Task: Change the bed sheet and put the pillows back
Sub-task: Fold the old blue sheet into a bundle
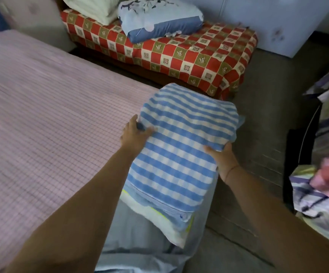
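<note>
At bed's near corner: folded blue-and-white checked bundle (179, 150), carried between both hands, far end over the mattress edge, near end against pale-blue clothing; resting on the bed or just above it, cannot tell.
Bundle make-up: checked layer on top, white layer with yellow trim beneath; probably the fresh sheet, though a covered pillow is not ruled out.
Reason for the hold: taken at both side edges, likely to keep the folds from sliding apart before laying down.
Bed (51, 115): lilac grid-patterned cover, lying flat.
Pillows: white pillow (92, 8) and blue pillow (159, 18) parked side by side on the red checked bench (189, 54) beyond the bed, apparently set aside to leave the mattress free for the change.
Left hand (134, 134): at the bundle's left edge, thumb across the top, fingers tucked under and hidden; forearm stretched forward, nearly straight.
Right hand (224, 162): at the right edge, thumb pressing down on the checked cloth, fingers curled beneath, out of sight; thin band at the wrist.
Grip: both hands clamped on the bundle.
Far right: crumpled patterned heap (325, 174), blurred; possibly stripped bedding.
Stage, as a judgement: fresh cloth not yet spread, pillows not yet back.
</note>
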A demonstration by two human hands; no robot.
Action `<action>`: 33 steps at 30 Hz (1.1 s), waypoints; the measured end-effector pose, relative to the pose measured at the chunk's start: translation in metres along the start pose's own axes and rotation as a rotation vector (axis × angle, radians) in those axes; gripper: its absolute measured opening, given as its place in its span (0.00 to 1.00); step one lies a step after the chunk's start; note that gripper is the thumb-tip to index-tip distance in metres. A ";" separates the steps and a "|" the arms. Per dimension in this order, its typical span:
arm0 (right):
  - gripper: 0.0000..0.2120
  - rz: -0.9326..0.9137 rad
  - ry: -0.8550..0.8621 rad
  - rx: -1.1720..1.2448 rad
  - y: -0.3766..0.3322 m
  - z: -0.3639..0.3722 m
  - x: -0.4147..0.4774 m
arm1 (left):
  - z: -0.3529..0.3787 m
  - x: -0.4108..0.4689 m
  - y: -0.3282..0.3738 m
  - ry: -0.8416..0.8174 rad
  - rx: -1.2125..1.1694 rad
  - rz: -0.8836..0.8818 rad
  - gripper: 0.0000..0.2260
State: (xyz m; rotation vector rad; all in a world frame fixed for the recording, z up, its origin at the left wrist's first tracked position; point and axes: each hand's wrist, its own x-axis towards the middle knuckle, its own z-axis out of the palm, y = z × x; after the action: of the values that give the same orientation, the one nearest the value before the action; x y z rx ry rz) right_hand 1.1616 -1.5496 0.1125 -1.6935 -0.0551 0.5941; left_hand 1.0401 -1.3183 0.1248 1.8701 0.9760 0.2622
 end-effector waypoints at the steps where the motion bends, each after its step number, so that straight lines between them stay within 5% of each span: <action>1: 0.53 0.077 -0.011 -0.044 0.012 0.005 0.010 | 0.015 0.003 -0.011 -0.061 0.164 -0.024 0.34; 4: 0.54 0.194 0.007 -0.169 0.038 0.020 0.020 | 0.051 0.000 -0.041 -0.177 0.488 0.001 0.38; 7: 0.52 0.216 0.059 -0.234 0.056 0.029 0.028 | 0.062 -0.002 -0.055 -0.158 0.566 0.034 0.38; 15: 0.50 0.223 0.108 -0.309 0.053 0.034 0.022 | 0.048 -0.005 -0.060 -0.234 0.516 0.037 0.37; 23: 0.40 0.105 0.349 -0.162 0.030 0.067 -0.053 | -0.025 -0.080 -0.103 -0.166 0.227 -0.073 0.36; 27: 0.36 0.077 0.215 -0.090 0.048 0.103 -0.125 | -0.087 -0.146 -0.146 -0.119 0.080 -0.173 0.44; 31: 0.32 0.151 0.049 -0.088 0.094 0.136 -0.219 | -0.146 -0.234 -0.204 -0.104 0.033 -0.240 0.30; 33: 0.29 0.188 -0.019 -0.120 0.125 0.150 -0.267 | -0.174 -0.284 -0.237 -0.072 -0.016 -0.267 0.33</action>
State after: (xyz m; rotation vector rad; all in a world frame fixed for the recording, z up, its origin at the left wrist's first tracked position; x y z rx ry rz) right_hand 0.8331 -1.5371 0.0767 -1.8225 0.0567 0.7595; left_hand 0.6360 -1.3595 0.0790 1.6995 1.1559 0.0428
